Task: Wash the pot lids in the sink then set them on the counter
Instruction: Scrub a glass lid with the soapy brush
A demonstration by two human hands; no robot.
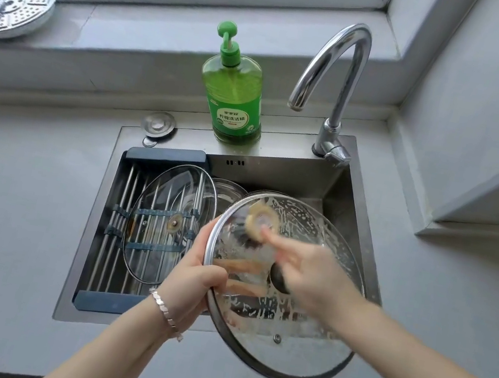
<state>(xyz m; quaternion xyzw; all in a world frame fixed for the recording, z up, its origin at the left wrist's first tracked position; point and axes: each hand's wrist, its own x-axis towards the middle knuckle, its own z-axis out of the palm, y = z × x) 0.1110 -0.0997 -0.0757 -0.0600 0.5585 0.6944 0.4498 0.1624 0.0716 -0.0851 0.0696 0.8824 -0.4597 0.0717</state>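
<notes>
A large glass pot lid (pixel 297 347) with a metal rim is tilted above the sink (pixel 335 187), streaked with soap suds. My left hand (pixel 195 282) grips its left rim, thumb on top and fingers showing through the glass. My right hand (pixel 316 277), blurred by motion, pinches a round yellowish scrubber (pixel 262 221) against the lid's upper part. A second glass lid (pixel 168 224) lies on the drain rack (pixel 126 200) in the sink's left half. Part of a smaller glass lid (pixel 228 195) shows behind it.
A green dish soap bottle (pixel 234 99) stands on the sink's back ledge, left of the faucet (pixel 339 71). A perforated steamer plate (pixel 10 6) leans on the windowsill. Grey counter (pixel 4 212) lies left and right of the sink; a wall ledge (pixel 490 198) juts out at right.
</notes>
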